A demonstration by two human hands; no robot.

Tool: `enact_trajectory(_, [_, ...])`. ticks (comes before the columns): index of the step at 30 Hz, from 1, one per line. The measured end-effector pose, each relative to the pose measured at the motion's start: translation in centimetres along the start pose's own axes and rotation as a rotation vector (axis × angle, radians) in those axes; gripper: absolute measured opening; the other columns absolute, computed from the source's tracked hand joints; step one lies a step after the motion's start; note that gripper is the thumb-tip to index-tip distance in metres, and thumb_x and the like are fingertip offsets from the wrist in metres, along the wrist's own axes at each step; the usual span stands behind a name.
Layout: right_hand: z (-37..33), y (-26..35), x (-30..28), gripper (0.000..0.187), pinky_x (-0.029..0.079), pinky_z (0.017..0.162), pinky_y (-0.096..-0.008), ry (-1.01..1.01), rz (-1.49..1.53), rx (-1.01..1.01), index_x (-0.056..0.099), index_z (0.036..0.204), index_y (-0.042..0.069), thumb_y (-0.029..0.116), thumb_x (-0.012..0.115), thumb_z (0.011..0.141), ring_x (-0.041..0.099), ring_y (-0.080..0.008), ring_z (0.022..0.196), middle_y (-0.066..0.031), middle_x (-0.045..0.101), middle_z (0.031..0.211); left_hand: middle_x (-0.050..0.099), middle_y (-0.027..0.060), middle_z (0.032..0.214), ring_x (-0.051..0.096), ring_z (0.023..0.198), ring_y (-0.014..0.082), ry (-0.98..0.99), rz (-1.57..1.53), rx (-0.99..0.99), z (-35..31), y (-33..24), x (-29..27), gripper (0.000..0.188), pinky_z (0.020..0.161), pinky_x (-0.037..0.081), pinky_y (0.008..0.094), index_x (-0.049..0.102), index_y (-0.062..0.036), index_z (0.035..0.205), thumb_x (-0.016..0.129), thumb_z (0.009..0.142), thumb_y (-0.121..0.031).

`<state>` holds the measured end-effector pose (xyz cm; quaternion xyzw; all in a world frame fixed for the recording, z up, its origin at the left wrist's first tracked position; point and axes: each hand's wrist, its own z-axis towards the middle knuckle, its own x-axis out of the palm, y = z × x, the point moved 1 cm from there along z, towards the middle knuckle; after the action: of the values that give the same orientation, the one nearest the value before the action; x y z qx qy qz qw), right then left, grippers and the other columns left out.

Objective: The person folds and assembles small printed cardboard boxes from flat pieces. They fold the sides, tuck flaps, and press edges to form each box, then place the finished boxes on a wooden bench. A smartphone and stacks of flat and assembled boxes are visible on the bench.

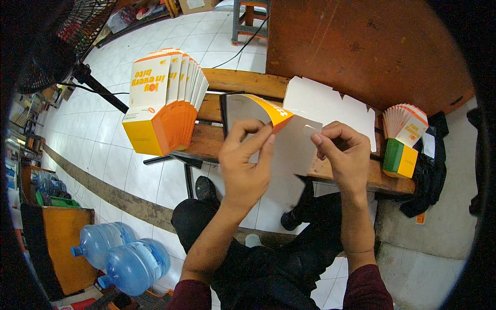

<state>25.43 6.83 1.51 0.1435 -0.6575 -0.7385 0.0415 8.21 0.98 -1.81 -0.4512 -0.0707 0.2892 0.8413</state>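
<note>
A carton blank, grey-white on the face toward me, is held up between my two hands over the bench. Its upper left part curls over and shows a yellow and orange printed side. My left hand is closed, pinching the blank at this curled orange edge. Near a small slot at the blank's right edge, my right hand is closed with thumb and forefinger on the card. Behind the blank, a pile of flat white carton blanks lies on the wooden bench.
Nested folded cartons stand at the bench's left end; a smaller nested set is at the right, beside dark cloth. A black fan stands far left. Two blue water jugs lie lower left. A brown panel rises behind the bench.
</note>
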Motion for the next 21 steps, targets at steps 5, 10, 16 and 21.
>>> enact_trajectory(5, [-0.8, -0.3, 2.1, 0.007, 0.046, 0.062, -0.0253, -0.029, -0.190, -0.364, 0.067, 0.081, -0.001, 0.003, 0.073, 0.080, 0.059, -0.0133, 0.068, -0.0084, 0.066, 0.078, 0.059, 0.0071, 0.081, 0.057, 0.075, 0.0148, 0.043, 0.015, -0.013, -1.1, -0.4, 1.5, 0.018, 0.066, 0.044, 0.0249, 0.070, 0.0031, 0.097, 0.071, 0.079, 0.003])
enact_trajectory(10, [-0.5, -0.2, 2.0, 0.009, 0.043, 0.063, -0.0244, 0.038, -0.239, -0.483, 0.063, 0.079, -0.002, 0.001, 0.071, 0.081, 0.056, -0.0124, 0.069, -0.0075, 0.062, 0.076, 0.060, 0.0085, 0.079, 0.056, 0.071, 0.0147, 0.019, -0.102, -0.147, -1.0, -0.3, 1.1, 0.021, 0.065, 0.044, 0.0267, 0.072, 0.0011, 0.102, 0.070, 0.082, 0.001])
enact_trajectory(16, [-0.2, 0.0, 1.9, 0.010, 0.047, 0.059, -0.0293, 0.070, -0.259, -0.531, 0.064, 0.076, -0.001, 0.000, 0.074, 0.077, 0.061, -0.0186, 0.065, -0.0112, 0.064, 0.075, 0.060, 0.0084, 0.078, 0.057, 0.071, 0.0152, 0.092, -0.059, -0.116, -0.8, 0.1, 0.8, 0.021, 0.065, 0.044, 0.0273, 0.072, 0.0011, 0.102, 0.069, 0.082, 0.001])
enact_trajectory(21, [-0.2, -0.4, 1.8, 0.010, 0.046, 0.058, -0.0292, 0.095, -0.311, -0.518, 0.063, 0.076, 0.000, 0.000, 0.073, 0.077, 0.060, -0.0182, 0.063, -0.0107, 0.065, 0.074, 0.059, 0.0084, 0.078, 0.057, 0.071, 0.0156, 0.112, -0.089, -0.136, -0.8, 0.4, 0.6, 0.022, 0.065, 0.044, 0.0273, 0.073, -0.0003, 0.103, 0.070, 0.081, 0.001])
